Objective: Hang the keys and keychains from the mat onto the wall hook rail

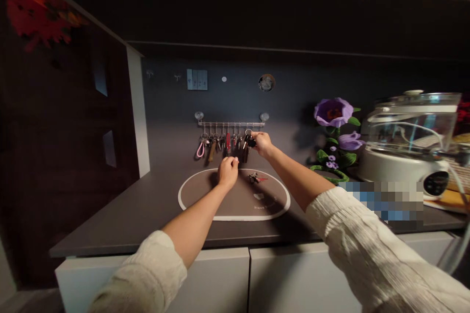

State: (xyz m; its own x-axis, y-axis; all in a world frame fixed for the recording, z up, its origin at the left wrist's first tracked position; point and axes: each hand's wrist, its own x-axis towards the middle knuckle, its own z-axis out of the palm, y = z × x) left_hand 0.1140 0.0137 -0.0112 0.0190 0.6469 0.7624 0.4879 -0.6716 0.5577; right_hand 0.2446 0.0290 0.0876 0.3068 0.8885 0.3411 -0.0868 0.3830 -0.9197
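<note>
A clear hook rail with suction-cup ends is fixed to the dark wall, and several bunches of keys hang from it. At its right end, my right hand is closed on a bunch of keys with a metal ring and a black piece. Lower and to the left, above the brown mat, my left hand has its fingers curled together; what they hold, if anything, is hidden. Among the hanging items are a pink loop strap, a brown strap and a red piece. Loose keys with a red tag lie on the mat.
An oval brown mat with a pale rim lies on the dark counter. To the right stand purple artificial flowers and a white appliance with a clear top. A shelf overhangs the counter.
</note>
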